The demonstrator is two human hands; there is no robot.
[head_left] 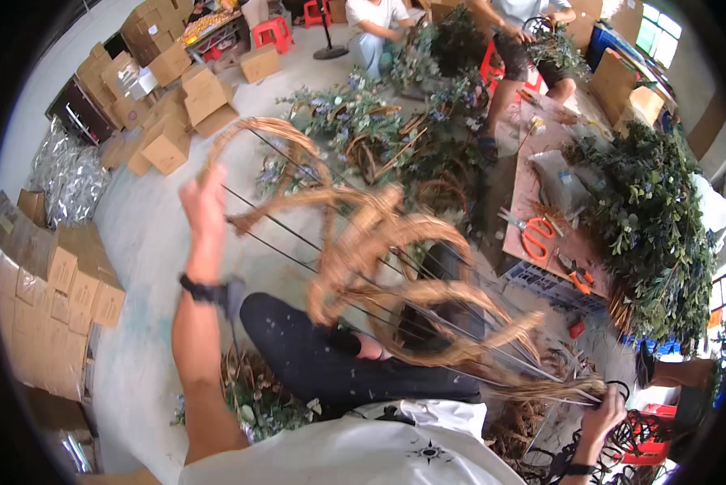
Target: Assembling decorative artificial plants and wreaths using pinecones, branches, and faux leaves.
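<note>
A long frame of twisted brown vine (363, 226), with thin dark rods running along it, stretches across my lap, smeared by motion. At its upper left end my left hand (204, 198) is closed around the edge of a vine loop, its fingers partly blurred. My right hand (605, 414) grips the other end at lower right, where the vine and rods come together. A black wire ring (618, 390) shows beside that hand. My dark-trousered knee (278, 323) is beneath the frame.
On a low board (532, 170) at right lie orange-handled scissors (534, 233) and pliers (575, 275). Leafy green stems (650, 218) are heaped beside them. Foliage garlands (355, 121) cover the floor ahead, near two seated co-workers. Cardboard boxes (165, 145) stand at left.
</note>
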